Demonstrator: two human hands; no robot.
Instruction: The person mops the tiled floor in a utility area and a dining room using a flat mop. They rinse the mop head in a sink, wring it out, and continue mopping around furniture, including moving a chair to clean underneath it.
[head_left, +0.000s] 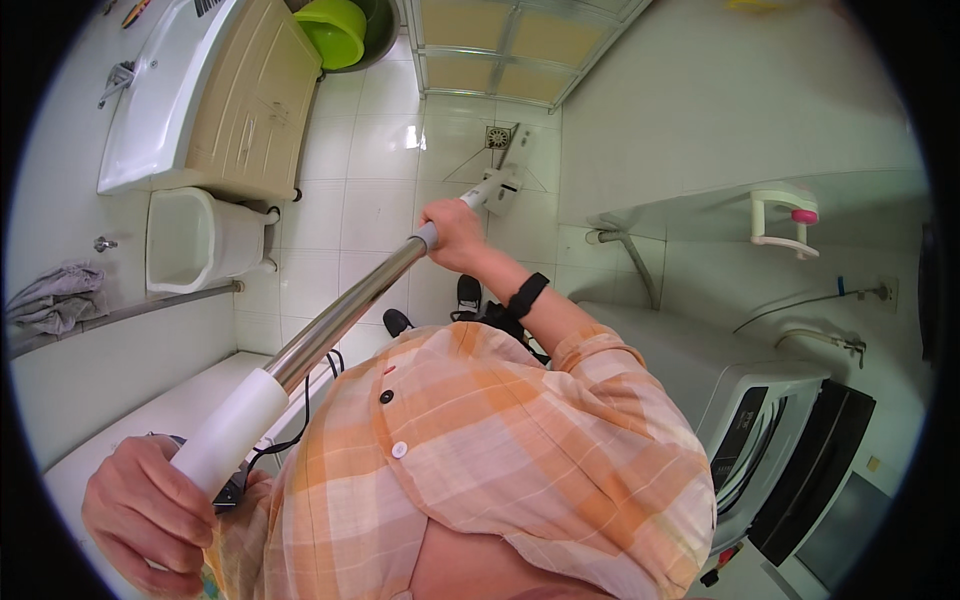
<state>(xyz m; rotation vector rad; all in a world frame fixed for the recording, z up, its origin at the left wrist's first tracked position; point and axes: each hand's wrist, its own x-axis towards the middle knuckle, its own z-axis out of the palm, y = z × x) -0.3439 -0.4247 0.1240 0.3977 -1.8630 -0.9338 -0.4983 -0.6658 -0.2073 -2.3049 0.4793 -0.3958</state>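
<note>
A long-handled floor mop or squeegee (330, 325) slants across in front of me, with a metal pole and a white grip. My left hand (150, 517) is wrapped around the white grip at the lower left. Farther down, my right hand (454, 234) grips the pole just past a grey collar (425, 235); a black band circles that wrist. The tool's narrow white head (516, 154), with a dark strip along one edge, is at the tiled floor (379, 214) beside a round-patterned drain (496, 137). Whether the head presses on the tiles I cannot tell.
Left stand a washbasin cabinet (251, 112) and a white bin (180, 240). A green basin (337, 34) lies beyond, near a framed panel door (495, 45). A washing machine (772, 435) and drain pipe (637, 266) are at right. A cloth (60, 296) hangs on a rail.
</note>
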